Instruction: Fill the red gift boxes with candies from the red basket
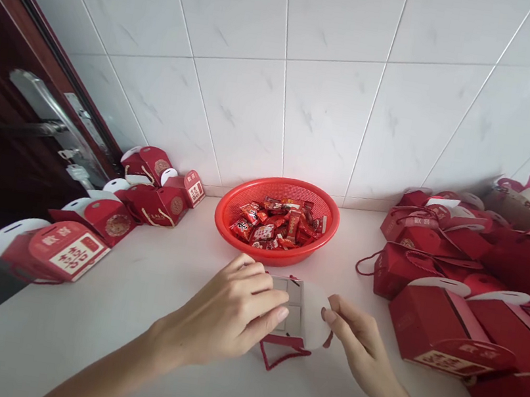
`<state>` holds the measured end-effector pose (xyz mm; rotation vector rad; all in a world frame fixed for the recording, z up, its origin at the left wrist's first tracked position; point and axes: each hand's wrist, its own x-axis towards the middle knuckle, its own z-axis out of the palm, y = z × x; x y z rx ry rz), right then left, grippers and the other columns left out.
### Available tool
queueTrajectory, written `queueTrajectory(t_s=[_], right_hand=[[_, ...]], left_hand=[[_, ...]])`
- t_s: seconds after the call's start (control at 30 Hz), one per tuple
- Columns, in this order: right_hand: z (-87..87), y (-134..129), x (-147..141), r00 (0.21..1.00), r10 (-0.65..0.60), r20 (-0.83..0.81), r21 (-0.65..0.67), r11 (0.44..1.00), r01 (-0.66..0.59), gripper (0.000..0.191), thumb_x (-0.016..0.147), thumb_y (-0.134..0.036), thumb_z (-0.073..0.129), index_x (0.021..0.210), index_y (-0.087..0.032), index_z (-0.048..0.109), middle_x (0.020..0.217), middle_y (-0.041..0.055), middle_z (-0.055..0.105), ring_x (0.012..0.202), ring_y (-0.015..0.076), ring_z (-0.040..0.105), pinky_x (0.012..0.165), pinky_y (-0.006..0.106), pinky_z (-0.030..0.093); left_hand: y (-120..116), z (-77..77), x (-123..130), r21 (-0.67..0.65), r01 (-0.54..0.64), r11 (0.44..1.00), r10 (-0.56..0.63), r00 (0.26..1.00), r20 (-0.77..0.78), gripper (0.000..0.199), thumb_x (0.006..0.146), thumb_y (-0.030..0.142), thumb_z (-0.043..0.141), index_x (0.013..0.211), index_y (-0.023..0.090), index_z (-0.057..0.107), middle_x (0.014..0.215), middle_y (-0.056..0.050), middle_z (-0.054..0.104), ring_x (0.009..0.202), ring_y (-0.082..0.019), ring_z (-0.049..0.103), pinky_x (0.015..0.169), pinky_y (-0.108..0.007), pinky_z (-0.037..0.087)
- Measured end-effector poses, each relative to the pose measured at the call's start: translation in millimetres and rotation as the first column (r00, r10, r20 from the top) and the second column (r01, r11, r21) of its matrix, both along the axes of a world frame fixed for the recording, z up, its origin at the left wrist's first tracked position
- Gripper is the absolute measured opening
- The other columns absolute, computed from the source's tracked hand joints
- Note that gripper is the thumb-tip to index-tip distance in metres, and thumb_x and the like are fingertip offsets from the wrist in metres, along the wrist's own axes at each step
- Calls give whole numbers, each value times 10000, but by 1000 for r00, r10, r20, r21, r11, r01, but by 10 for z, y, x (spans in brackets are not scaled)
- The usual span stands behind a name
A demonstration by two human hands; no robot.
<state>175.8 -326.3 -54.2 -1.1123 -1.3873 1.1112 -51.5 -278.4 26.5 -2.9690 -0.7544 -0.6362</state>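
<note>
A small box (296, 316) with a pale inside, a rounded white flap and a dark red cord handle lies in the middle of the white table. My left hand (236, 307) rests over the box's left side, its fingertips at the opening. On the other side, my right hand (356, 338) pinches the edge of the white flap between thumb and fingers. Just behind the box stands a red plastic basket (226, 222) holding several red-wrapped sweets (285, 225).
Several red gift boxes (75, 253) line the left edge of the table (135, 365). Many more red boxes (449, 332) crowd the right side. A white tiled wall (327, 115) rises behind, and a dark door with a metal handle (43, 99) is at the left.
</note>
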Motion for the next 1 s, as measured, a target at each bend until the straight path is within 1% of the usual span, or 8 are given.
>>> queueTrajectory(t_s=[0.13,0.27,0.43,0.6,0.7,0.8,0.9,1.0], right_hand=[[53,-4,-5,993,58,-102,-50,997,-63,415,953,-486,541,643,-223,456,624,-21,488,607,150,516,604,259,433],[44,13,-17,993,45,-106,-86,995,-55,432,937,-528,552,647,-223,454,607,-27,483,592,149,514,594,261,422],[8,36,-43,997,37,-62,-101,994,-43,467,918,-586,553,641,-223,454,609,-28,461,575,146,508,573,259,426],[-27,38,-60,999,43,-28,-78,996,-45,472,929,-605,527,666,-213,521,629,-15,488,591,150,522,581,261,449],[-42,39,-63,999,39,-26,-76,996,-41,479,926,-615,528,675,-208,541,629,-14,494,581,148,526,571,258,452],[-43,41,-66,999,33,-21,-80,996,-34,482,926,-620,526,681,-206,550,636,-13,499,583,148,534,573,258,452],[-30,36,-74,1000,26,-1,-81,996,-26,489,936,-615,513,670,-206,543,635,-10,504,596,150,537,591,260,450],[-19,22,-85,999,33,20,-74,997,-32,509,950,-624,482,658,-210,536,616,-4,518,605,157,539,603,265,453]], left_hand=[[-7,1,-32,-60,-105,993,105,994,-14,235,933,294,608,1120,189,703,806,-15,626,749,-180,573,757,-339,463],[-24,27,-87,-218,-217,952,176,965,-192,528,793,458,761,1272,272,640,1155,-62,628,974,-256,635,810,-373,534],[-4,-7,-131,-304,-322,897,234,928,-290,889,704,675,755,1455,271,503,1490,-151,452,1131,-357,614,823,-439,567],[-23,-85,-147,-364,-302,881,215,941,-261,1072,714,868,562,1528,187,419,1579,-237,347,1216,-421,566,896,-517,535],[-44,-121,-147,-366,-301,881,212,941,-263,1204,628,907,593,1540,146,395,1613,-280,263,1255,-471,531,908,-547,521],[-49,-138,-134,-404,-336,851,225,928,-298,1319,567,922,620,1578,132,313,1640,-295,172,1297,-510,490,931,-581,504],[-41,-157,-120,-443,-384,810,245,908,-338,1399,520,928,641,1602,136,242,1656,-284,111,1338,-538,442,950,-601,488],[-29,-199,-111,-447,-378,811,245,913,-327,1415,494,926,655,1611,181,206,1675,-244,62,1360,-535,423,954,-583,486]])
